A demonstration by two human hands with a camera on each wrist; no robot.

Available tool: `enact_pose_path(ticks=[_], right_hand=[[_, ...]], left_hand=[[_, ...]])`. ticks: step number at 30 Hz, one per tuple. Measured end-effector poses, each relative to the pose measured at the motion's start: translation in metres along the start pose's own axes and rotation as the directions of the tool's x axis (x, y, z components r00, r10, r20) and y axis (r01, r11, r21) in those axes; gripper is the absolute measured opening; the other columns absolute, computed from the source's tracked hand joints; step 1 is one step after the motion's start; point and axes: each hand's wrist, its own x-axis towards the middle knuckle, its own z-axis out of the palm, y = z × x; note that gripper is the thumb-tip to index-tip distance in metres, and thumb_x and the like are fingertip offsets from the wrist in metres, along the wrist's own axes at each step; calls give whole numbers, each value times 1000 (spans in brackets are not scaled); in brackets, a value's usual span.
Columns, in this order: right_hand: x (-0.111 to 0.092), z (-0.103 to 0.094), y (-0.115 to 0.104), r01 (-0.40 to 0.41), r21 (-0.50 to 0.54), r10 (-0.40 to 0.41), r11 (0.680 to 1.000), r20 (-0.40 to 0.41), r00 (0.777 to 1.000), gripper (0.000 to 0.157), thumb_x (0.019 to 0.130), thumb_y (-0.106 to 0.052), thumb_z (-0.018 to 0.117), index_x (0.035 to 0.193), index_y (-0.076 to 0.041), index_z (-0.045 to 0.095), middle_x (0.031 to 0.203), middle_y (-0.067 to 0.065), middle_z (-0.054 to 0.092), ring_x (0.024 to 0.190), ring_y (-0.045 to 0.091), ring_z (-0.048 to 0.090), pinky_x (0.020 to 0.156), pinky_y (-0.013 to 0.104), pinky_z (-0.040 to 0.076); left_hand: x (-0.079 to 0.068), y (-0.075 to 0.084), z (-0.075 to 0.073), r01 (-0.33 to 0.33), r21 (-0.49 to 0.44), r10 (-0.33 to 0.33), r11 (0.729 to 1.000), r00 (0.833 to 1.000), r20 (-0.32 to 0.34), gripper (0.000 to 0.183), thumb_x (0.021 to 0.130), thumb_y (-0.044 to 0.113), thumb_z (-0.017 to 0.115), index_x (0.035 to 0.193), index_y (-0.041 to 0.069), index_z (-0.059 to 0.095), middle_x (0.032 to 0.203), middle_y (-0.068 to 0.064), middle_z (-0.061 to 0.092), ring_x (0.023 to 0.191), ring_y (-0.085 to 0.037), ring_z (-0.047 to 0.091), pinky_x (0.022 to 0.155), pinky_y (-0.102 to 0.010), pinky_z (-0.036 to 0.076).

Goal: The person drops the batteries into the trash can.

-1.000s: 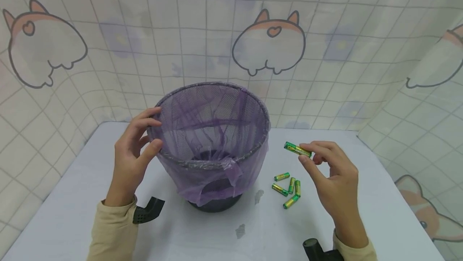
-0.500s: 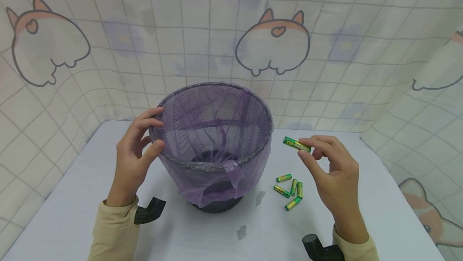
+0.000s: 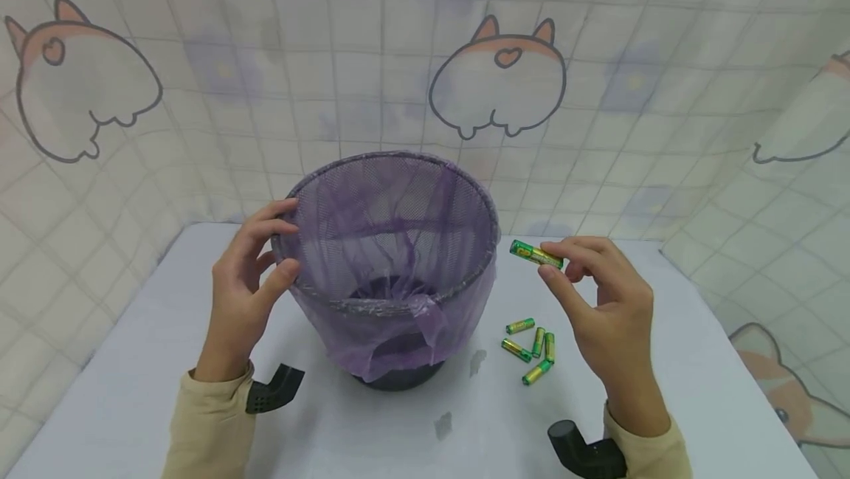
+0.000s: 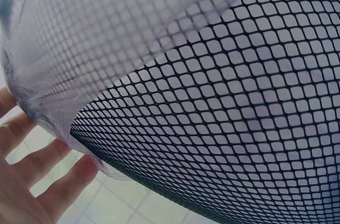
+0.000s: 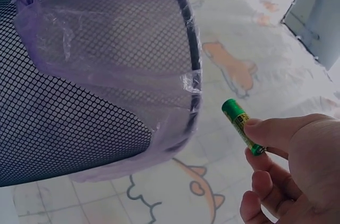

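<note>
A black mesh wastebasket [image 3: 397, 383] lined with a thin purple bin bag [image 3: 465, 320] stands on the white table. My left hand [image 3: 242, 283] grips its rim at the left side, thumb at the near edge and fingertips over the top; the left wrist view shows these fingers [image 4: 50, 163] along the bagged edge. Pinched between my right thumb and fingers is a green and yellow battery [image 3: 527, 251], held in the air to the right of the wastebasket. In the right wrist view my right hand [image 5: 303, 165] keeps this battery [image 5: 236, 115] just off the bagged rim.
Several more batteries [image 3: 536, 372] of the same kind lie loosely grouped on the table [image 3: 491, 427], right of the wastebasket's base. Two grey patches [image 3: 443, 426] mark the tabletop. A tile-patterned curtain [image 3: 372, 66] with cartoon dogs surrounds the table.
My right hand has risen slightly and shifted left with the battery, closer to the wastebasket's rim. The left hand keeps its place on the rim, and the loose batteries lie as before.
</note>
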Motion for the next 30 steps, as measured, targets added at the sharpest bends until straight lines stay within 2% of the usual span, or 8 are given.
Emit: enact_pose_path(ticks=[5,13,30], right_hand=[[4,3,-3,-1,3,1,1000,-1,1000,31,74,16,69,102,3,71,98,-1,64,78,9,49,70,15,42],[9,9,-7,10,88,-9,996,-7,1000,28,75,18,68,100,7,70,98,0,66,77,11,49,70,17,43],[14,19,-10,22,73,-23,997,6,1000,29,74,17,69,100,4,72,97,-5,65,76,10,49,68,16,41]], left_hand=[[0,0,0,-3,-11,3,1000,1000,2,32,86,-2,61,116,-11,55,143,-20,47,139,-29,39,93,-26,45],[-1,-1,-1,10,13,-10,1000,1000,5,33,86,-1,60,117,-10,55,144,-19,46,139,-28,39,94,-25,44],[-2,-2,-1,-10,6,10,1000,1000,7,32,87,0,61,116,-11,55,143,-21,47,139,-29,39,93,-24,45]])
